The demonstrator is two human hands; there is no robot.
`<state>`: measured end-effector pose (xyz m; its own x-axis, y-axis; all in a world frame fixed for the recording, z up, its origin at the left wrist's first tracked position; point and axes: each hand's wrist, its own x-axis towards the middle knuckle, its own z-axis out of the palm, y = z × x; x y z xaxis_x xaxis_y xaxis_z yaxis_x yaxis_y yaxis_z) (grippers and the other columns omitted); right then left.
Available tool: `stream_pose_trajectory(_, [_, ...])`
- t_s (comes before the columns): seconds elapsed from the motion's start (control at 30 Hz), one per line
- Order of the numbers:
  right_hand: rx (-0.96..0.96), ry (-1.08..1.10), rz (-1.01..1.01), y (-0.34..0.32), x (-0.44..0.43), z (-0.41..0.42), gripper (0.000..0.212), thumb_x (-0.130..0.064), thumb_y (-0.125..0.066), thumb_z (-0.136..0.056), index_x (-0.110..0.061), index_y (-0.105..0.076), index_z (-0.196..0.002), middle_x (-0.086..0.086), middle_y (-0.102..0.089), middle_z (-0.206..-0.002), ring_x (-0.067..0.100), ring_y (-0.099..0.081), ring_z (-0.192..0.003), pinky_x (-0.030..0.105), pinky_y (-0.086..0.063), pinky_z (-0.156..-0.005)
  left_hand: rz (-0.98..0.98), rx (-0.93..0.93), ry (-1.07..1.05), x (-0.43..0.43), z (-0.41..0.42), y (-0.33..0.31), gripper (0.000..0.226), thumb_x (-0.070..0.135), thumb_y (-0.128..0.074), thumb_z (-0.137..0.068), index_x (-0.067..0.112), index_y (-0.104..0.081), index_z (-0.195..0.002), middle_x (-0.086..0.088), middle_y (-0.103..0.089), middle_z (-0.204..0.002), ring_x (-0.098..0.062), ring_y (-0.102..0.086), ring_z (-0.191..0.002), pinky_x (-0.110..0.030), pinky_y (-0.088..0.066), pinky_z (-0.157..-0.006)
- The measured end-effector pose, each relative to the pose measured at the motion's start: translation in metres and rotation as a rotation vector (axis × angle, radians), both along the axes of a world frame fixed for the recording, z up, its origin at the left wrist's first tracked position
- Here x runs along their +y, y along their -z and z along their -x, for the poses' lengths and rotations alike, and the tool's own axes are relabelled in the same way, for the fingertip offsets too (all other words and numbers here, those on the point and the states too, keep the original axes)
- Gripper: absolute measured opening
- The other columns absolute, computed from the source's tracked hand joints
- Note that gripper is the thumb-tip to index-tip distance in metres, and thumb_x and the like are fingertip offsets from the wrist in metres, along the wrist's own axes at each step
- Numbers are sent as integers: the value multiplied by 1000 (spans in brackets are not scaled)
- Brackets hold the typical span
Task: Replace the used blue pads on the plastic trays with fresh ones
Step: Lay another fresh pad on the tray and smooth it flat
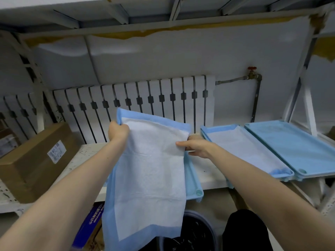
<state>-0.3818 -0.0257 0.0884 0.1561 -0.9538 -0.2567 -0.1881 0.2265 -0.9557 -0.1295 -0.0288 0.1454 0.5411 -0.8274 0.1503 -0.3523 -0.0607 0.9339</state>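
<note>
Gripping with 2 hands: left hand (118, 131) curled tight round the upper left corner of a large rectangular absorbent pad (150, 169), white with a blue border; right hand (195, 146) pinching the pad's right edge between thumb and fingers. Held upright in front of a white metal shelf (210, 171), with the loose lower end hanging past the front edge towards a round bin (197, 232) with a black liner below.

Hiding most of a pale blue plastic tray (192, 178), 1 of 3 on the shelf, with only its right rim and front corner showing. Near on the right, a 2nd pale blue tray (282, 176), already lined with a white pad. Touching that, a 3rd tray (302, 171) with a plain blue surface; lined or bare, impossible to tell. No stains visible on the held pad, so fresh or used cannot be told.

Likely risks from here:
- letting the lower end drag into the bin and soil a clean pad
- laying it skewed, with the border bunched over a rim
- snagging the near tray's front corner, seemingly overhanging the shelf, and tipping it off

At left, a brown cardboard box (36, 160); behind, a white ribbed radiator (136, 98).
</note>
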Motion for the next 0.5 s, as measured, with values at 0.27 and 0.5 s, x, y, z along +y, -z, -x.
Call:
stream_pose_trajectory(0.27, [-332, 70, 180, -7, -5, -14, 27, -8, -56, -92, -13, -53, -118, 5, -64, -114, 21, -62, -102, 35, -52, -90, -100, -40, -48, 1, -15, 1, 34, 5, -37, -93, 3, -45, -126, -18, -54, -109, -33, -54, -91, -39, -45, -77])
stream_pose_trajectory(0.5, [78, -56, 189, -1, 3, -25, 35, -20, -59, -91, -7, -56, -123, 5, -65, -116, 15, -63, -96, 25, -53, -79, -67, 33, -33, -4, -15, 4, 35, 3, -36, -92, 5, -45, -127, -18, -55, -120, -26, -47, -88, -35, -41, -76])
